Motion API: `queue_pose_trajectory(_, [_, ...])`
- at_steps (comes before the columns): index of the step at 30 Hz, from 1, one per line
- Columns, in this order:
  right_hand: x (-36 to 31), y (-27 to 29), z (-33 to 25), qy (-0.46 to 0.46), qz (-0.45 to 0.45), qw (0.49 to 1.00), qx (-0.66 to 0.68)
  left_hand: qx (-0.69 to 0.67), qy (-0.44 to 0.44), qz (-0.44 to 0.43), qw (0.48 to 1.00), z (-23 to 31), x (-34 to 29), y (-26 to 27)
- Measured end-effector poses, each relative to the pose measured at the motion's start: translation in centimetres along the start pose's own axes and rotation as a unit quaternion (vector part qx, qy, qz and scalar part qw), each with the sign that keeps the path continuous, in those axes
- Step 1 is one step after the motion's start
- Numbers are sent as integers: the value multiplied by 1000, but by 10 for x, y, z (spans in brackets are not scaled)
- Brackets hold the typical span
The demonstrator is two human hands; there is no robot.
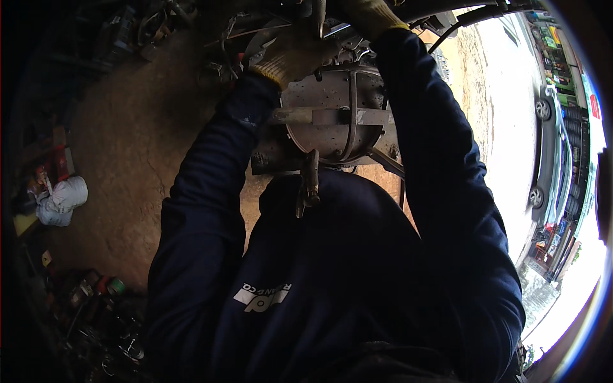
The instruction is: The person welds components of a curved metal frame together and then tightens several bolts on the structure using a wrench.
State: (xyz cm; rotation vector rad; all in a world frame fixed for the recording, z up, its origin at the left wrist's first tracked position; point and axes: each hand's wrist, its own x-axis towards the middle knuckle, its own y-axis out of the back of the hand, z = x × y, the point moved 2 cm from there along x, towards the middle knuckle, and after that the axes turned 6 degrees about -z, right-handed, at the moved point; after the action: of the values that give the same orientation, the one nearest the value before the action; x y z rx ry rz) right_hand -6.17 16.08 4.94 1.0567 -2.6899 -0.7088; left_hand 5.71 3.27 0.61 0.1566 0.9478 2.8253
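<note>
Both hands wear pale yellow knit work gloves and reach to the top of the view, among dark metal parts. My left hand (295, 56) is at the machine's upper side, beside an upright metal rod (319, 18); its fingers are in deep shadow, so their grip is unclear. Farther right, my right hand (371, 18) is at the upper edge, with its fingers cut off or hidden. Below the hands is a rounded, rusty metal drum (319, 137) crossed by a flat metal bar (297, 115). A worn metal fitting (310, 182) projects toward my chest.
Black cables (465, 19) run at the upper right. A brown dirt floor (128, 140) lies to the left, with a whitish bundle (64, 199) and dark clutter (86, 313) beyond. A grey car (550, 156) stands outside in bright light, near shop fronts.
</note>
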Motion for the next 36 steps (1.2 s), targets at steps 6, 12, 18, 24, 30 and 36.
queue_pose_trajectory(6, [27, -1, 10, 31, 31, 946, -321, 31, 7, 18, 999, 5, -1, 2])
queue_pose_trajectory(12, [31, 6, 30, 300, 54, 875, -375, -20, 22, -44, 999, -1, 9, -8])
queue_pose_trajectory(18, [22, -7, 19, -35, -16, 993, 112, -9, -11, -9, 1000, 2, 4, -5])
queue_pose_trajectory(24, [25, 2, 32, 259, 49, 872, -412, 48, -3, -20, 999, 7, 9, -6])
queue_pose_trajectory(30, [22, -6, 6, -12, 26, 985, 171, 55, -6, 37, 998, 10, 0, -1])
queue_pose_trajectory(36, [30, 3, 24, 54, 27, 996, 60, 8, 8, -15, 1000, 21, 4, -3])
